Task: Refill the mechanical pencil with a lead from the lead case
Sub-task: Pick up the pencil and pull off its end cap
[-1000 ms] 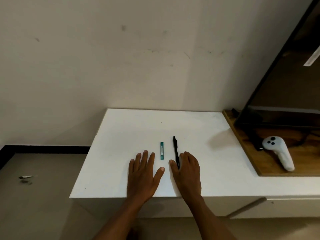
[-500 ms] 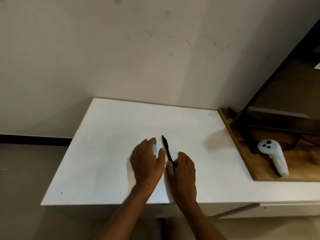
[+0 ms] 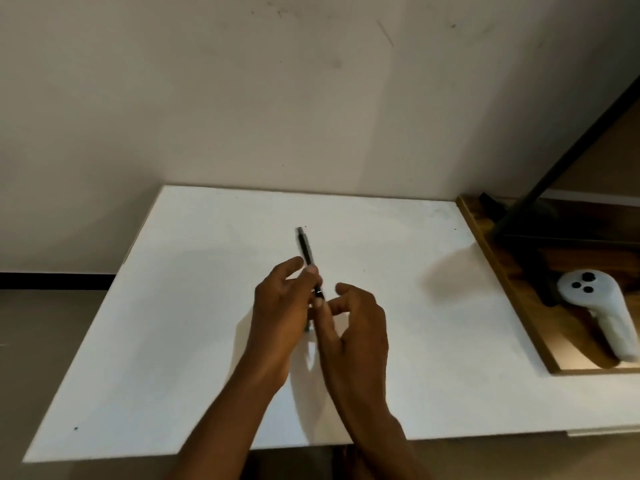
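Note:
Above the white table [image 3: 173, 341] both my hands meet on the black mechanical pencil [image 3: 305, 249], which slants up and away with its far end free. My left hand [image 3: 280, 317] has its thumb and fingers closed on the middle of the barrel. My right hand [image 3: 353, 323] pinches the pencil's near end with its fingertips. A thin teal sliver of the lead case [image 3: 307, 328] shows at the edge of my left palm. The rest of the case is hidden, and I cannot tell if it is held or lying on the table.
A white handheld controller [image 3: 602, 306] lies on a wooden board [image 3: 512, 289] at the table's right side, beside a dark slanted stand [image 3: 554, 168]. A plain wall stands behind the table. The floor lies to the left.
Both hands left the tabletop and rose. The right hand picked the pencil up, and the left hand moved over the lead case and then onto the pencil. The camera moved closer.

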